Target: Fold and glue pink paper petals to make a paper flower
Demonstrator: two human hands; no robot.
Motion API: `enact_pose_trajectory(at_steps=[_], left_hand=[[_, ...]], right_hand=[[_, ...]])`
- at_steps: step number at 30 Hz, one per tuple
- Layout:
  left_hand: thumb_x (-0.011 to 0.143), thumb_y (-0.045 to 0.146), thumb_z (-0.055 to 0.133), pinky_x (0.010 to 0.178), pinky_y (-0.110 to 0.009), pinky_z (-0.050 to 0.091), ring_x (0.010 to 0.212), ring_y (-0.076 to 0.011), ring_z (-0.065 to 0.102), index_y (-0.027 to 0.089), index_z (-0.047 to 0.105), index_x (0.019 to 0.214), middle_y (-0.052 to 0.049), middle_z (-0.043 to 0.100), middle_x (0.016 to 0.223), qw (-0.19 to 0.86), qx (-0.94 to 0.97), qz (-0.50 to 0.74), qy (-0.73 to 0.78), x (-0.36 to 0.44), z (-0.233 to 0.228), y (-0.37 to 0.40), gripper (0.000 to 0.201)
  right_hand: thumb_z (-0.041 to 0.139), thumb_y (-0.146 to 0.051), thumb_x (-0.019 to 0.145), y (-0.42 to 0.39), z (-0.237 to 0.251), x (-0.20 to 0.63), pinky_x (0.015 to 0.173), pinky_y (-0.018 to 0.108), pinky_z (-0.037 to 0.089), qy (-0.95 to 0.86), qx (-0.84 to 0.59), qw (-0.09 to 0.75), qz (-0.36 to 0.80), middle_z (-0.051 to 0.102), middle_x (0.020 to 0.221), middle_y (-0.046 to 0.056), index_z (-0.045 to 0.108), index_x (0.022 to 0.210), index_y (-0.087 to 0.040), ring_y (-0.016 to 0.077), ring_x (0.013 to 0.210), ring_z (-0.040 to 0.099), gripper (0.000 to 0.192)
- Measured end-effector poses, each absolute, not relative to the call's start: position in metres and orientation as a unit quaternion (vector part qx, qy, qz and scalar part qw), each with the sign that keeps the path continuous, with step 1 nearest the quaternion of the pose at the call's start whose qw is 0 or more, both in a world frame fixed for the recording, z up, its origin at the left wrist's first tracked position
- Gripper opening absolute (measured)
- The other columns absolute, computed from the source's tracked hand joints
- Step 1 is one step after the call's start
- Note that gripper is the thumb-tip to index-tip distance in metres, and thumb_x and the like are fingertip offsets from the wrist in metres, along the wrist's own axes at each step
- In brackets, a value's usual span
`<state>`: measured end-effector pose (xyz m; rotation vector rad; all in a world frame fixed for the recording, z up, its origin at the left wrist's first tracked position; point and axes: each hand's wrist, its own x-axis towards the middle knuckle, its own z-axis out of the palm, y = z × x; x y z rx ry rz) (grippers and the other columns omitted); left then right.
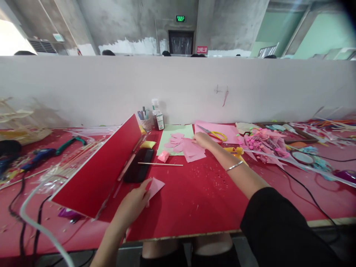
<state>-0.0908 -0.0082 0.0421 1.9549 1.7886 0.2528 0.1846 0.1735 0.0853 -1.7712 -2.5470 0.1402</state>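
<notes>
My left hand (pixel 135 202) is closed around a folded piece of pink paper (pixel 156 187), held low over the red board. Stretched far forward, my right hand (pixel 201 140) has its fingers bent down at the edge of a pink paper sheet (pixel 194 151); whether they pinch it is hidden. Beside that sheet, cut pink paper pieces (pixel 174 142) lie loosely on a pale green sheet (pixel 167 132). Yellow-handled scissors (pixel 218 135) rest on a larger pink sheet (pixel 230 130), just right of my right hand. A thin stick (pixel 160 164) and a small pink packet (pixel 164 156) lie between my hands.
A red panel (pixel 105 172) stands slanted at left, beside a black phone (pixel 139 165). A pen cup (pixel 145 120) and a bottle (pixel 158 116) stand against the white partition (pixel 111 89). A pink bouquet (pixel 265 142), a yellow glue gun (pixel 235 150) and cables lie right.
</notes>
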Motion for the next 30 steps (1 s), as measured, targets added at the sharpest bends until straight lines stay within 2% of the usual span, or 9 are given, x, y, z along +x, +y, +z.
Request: enact_pose_trajectory(at_steps=[3,6,10,13,16,19,23,26,30], left_hand=[[0.084,0.027,0.031,0.055,-0.031,0.041,0.068,-0.0265,0.061,0.017,0.044,0.118,-0.011,0.062,0.073,0.032,0.707,0.009,0.706,-0.085,0.043,-0.009,0.037],[0.084,0.027,0.035,0.064,-0.034,0.042,0.086,-0.0287,0.057,0.017,0.047,0.114,-0.014,0.060,0.092,-0.048,0.731,0.049,0.679,-0.071,0.050,-0.006,0.034],[0.081,0.037,0.042,0.076,-0.036,0.042,0.098,-0.0266,0.052,0.016,0.042,0.118,-0.014,0.052,0.111,0.056,0.769,0.178,0.611,-0.039,0.051,0.015,0.042],[0.077,0.035,0.049,0.074,-0.032,0.044,0.085,-0.0187,0.057,0.017,0.028,0.126,-0.014,0.045,0.120,0.189,0.756,0.270,0.565,-0.013,0.040,0.043,0.056],[0.071,0.028,0.056,0.064,-0.030,0.046,0.072,-0.0168,0.059,0.012,0.025,0.127,-0.012,0.054,0.102,0.265,0.726,0.294,0.562,0.002,0.029,0.067,0.066],[0.068,0.025,0.058,0.066,-0.032,0.045,0.079,-0.0200,0.058,0.011,0.024,0.128,-0.016,0.051,0.106,0.241,0.719,0.299,0.580,0.006,0.025,0.080,0.070],[0.067,0.028,0.059,0.070,-0.033,0.043,0.099,-0.0272,0.051,0.009,0.023,0.129,-0.022,0.043,0.118,0.133,0.727,0.275,0.615,0.003,0.028,0.088,0.074],[0.068,0.025,0.059,0.067,-0.029,0.043,0.085,-0.0231,0.057,0.009,0.027,0.128,-0.012,0.060,0.094,0.140,0.751,0.241,0.599,0.002,0.027,0.095,0.070],[0.072,0.019,0.052,0.065,-0.025,0.041,0.075,-0.0177,0.058,0.015,0.048,0.113,-0.004,0.064,0.082,0.143,0.773,0.232,0.573,0.003,0.025,0.102,0.042]], right_hand=[[0.045,-0.027,0.082,0.170,0.084,0.187,0.056,0.022,0.036,-0.840,-0.534,0.064,0.071,0.052,0.064,-0.002,0.055,0.068,-0.012,0.0097,0.060,0.049,0.023],[0.044,-0.023,0.078,0.163,0.082,0.188,0.049,0.021,0.024,-0.858,-0.491,0.111,0.105,0.040,0.053,-0.005,0.047,0.056,-0.014,0.0074,0.053,0.038,0.024],[0.044,-0.022,0.074,0.155,0.077,0.183,0.049,0.020,0.021,-0.869,-0.445,0.151,0.155,0.033,0.052,-0.006,0.044,0.053,-0.015,0.0068,0.051,0.031,0.022],[0.046,-0.021,0.074,0.151,0.072,0.179,0.051,0.019,0.025,-0.868,-0.427,0.181,0.180,0.040,0.056,-0.005,0.049,0.059,-0.015,0.0077,0.054,0.036,0.016],[0.045,-0.020,0.075,0.148,0.070,0.178,0.055,0.018,0.030,-0.858,-0.423,0.215,0.196,0.052,0.070,-0.001,0.055,0.084,-0.014,0.0089,0.061,0.044,0.014],[0.043,-0.021,0.078,0.146,0.071,0.181,0.057,0.018,0.031,-0.845,-0.435,0.240,0.198,0.055,0.075,0.001,0.052,0.098,-0.013,0.0095,0.062,0.046,0.024],[0.041,-0.025,0.079,0.150,0.075,0.187,0.052,0.019,0.027,-0.836,-0.452,0.254,0.179,0.047,0.058,-0.003,0.055,0.083,-0.013,0.0091,0.053,0.038,0.018],[0.041,-0.026,0.079,0.158,0.079,0.188,0.051,0.020,0.025,-0.831,-0.466,0.259,0.158,0.041,0.053,-0.005,0.053,0.069,-0.015,0.0088,0.051,0.034,0.020],[0.043,-0.022,0.077,0.176,0.082,0.189,0.053,0.021,0.026,-0.810,-0.506,0.267,0.131,0.046,0.055,-0.002,0.051,0.059,-0.015,0.0102,0.056,0.040,0.020]])
